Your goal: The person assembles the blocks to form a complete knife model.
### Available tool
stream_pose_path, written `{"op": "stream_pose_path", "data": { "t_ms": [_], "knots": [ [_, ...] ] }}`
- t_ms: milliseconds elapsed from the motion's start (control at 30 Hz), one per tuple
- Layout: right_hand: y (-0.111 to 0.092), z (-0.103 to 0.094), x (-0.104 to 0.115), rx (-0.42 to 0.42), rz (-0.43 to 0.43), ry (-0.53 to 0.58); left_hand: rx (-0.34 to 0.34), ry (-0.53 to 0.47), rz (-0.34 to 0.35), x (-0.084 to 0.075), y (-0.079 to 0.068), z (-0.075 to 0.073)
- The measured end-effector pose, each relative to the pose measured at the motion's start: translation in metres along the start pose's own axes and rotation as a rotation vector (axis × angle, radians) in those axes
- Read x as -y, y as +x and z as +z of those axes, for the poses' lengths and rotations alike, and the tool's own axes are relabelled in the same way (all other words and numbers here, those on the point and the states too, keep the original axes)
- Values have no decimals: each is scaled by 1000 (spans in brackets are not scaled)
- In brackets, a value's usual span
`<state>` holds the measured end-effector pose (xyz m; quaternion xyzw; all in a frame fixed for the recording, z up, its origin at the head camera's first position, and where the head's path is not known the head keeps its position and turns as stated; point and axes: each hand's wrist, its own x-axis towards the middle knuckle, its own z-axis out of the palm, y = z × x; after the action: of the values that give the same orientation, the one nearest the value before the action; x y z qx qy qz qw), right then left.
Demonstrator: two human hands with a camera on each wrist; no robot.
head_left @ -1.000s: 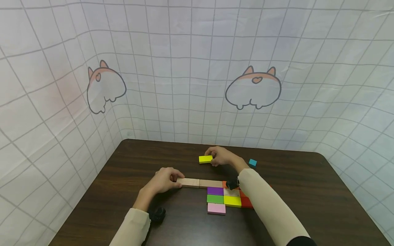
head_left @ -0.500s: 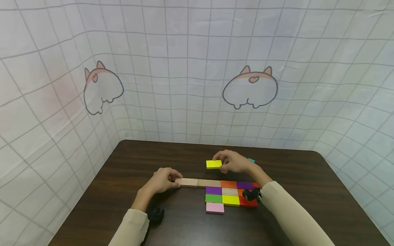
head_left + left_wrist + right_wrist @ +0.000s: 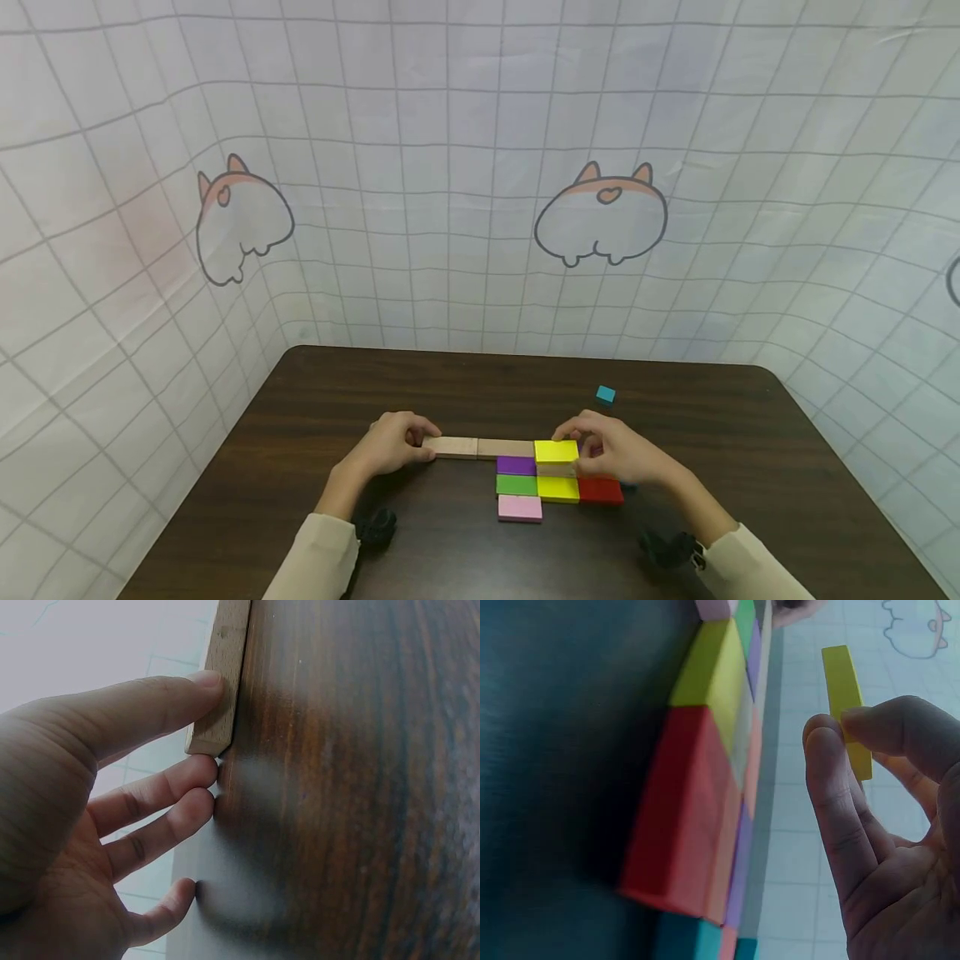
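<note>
My right hand (image 3: 618, 450) pinches a yellow block (image 3: 556, 451) between thumb and fingers. In the right wrist view this yellow block (image 3: 842, 679) is raised above the row of coloured blocks. At the left end of a line of plain wooden blocks, my left hand (image 3: 390, 442) holds the end wooden block (image 3: 454, 447). The left wrist view has the thumb on one side of that wooden block (image 3: 231, 652), with the index finger mostly hidden behind it. A second wooden block (image 3: 506, 449) lies end to end with the first.
Flat together on the dark table (image 3: 360, 379) lie purple (image 3: 516, 466), green (image 3: 516, 485), pink (image 3: 519, 508), lower yellow (image 3: 557, 490) and red (image 3: 600, 491) blocks. A small blue block (image 3: 606, 394) sits apart at the back. White gridded cloth (image 3: 450, 250) stands behind the table.
My right hand has carried the yellow block from the back of the table rightward and nearer, over the coloured blocks. My left hand stays at the wooden block's end.
</note>
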<state>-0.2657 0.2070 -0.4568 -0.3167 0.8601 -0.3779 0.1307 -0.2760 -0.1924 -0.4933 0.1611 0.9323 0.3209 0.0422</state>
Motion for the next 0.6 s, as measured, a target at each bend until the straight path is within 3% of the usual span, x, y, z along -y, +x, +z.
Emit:
{"op": "stream_pose_path", "data": {
  "t_ms": [300,600],
  "knots": [
    [-34,16,-3,3,-78,41,-5,9,-3,-1,-1,-1],
    [-48,32,-1,55,-4,-9,-7,19,2,0,-1,-1]
  ]
}}
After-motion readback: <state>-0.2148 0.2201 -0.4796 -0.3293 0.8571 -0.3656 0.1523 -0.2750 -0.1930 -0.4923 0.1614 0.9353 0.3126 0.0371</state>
